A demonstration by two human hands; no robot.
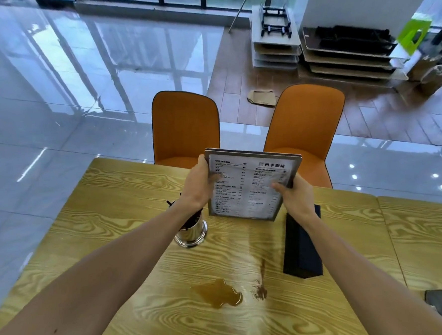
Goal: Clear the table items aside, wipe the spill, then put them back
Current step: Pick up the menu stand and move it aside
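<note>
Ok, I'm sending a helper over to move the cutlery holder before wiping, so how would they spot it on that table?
Start at the wooden table with two orange chairs behind it. Look beneath the left hand, which grips the menu board, on the side away from the dark box. The cutlery holder stands upright there: the only shiny metal cup, with dark utensils sticking out.

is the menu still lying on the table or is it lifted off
Lifted off. Both hands, left hand and right hand, grip the menu board by its side edges, tilted up above the table.
</note>
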